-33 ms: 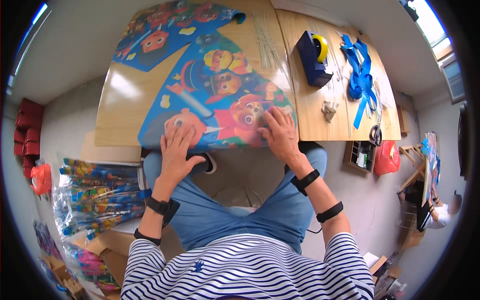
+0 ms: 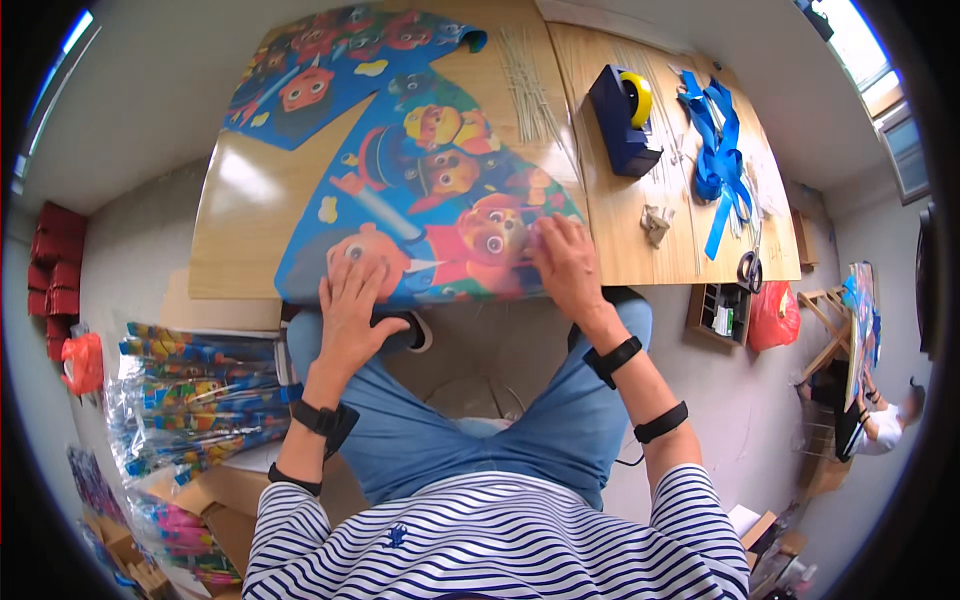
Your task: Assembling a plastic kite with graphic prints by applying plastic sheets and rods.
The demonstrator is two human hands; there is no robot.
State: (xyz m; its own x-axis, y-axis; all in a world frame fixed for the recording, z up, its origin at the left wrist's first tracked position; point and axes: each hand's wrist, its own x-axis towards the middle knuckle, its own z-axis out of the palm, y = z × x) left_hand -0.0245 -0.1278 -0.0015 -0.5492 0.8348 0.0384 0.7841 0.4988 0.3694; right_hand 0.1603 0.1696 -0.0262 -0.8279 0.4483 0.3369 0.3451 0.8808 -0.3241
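A glossy printed plastic sheet with cartoon dog figures on blue lies on the wooden table, its near edge by my lap. My left hand rests flat on its near left part, fingers spread and thumb out to the side. Near the right edge my right hand touches the same sheet. Its fingers are slightly bent and closer together, with the fingertips on the print; whether they pinch the edge is hard to see. Behind lies a second printed sheet, its far right corner curled up.
Thin white sticks lie at the back. On the right are a tape dispenser, blue ribbon, a crumpled scrap and scissors. Wrapped printed packs lie at lower left. Another person is at far right.
My right hand has shifted slightly to the right, and its fingers have drawn together. The sheet has moved very slightly. My left hand stays in place.
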